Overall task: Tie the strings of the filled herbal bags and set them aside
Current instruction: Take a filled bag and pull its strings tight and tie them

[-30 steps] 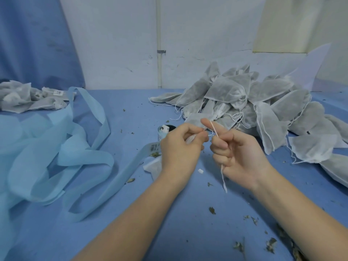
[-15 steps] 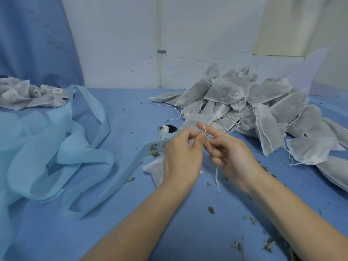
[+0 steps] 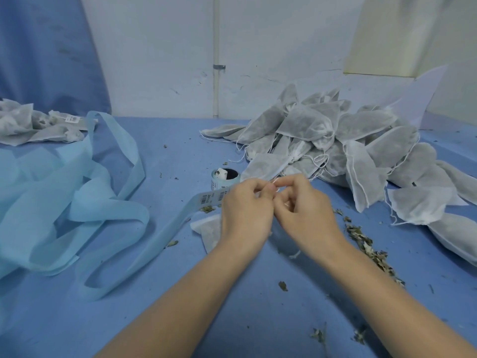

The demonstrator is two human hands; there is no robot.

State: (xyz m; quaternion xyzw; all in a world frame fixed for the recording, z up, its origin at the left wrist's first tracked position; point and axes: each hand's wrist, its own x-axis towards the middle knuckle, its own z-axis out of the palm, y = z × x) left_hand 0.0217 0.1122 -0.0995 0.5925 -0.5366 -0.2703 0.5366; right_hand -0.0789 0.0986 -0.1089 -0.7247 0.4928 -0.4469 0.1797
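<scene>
Left hand (image 3: 246, 210), right hand (image 3: 303, 209) fingertips together, pinching string (image 3: 275, 181).

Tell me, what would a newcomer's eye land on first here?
Probably the two bare hands at the centre, the left hand and right hand drawn close together, pinching a thin white string between their fingertips above the blue table. Next comes the big heap of filled grey-white herbal bags at the back right, then the loose light-blue ribbon sprawled across the left side.
</scene>
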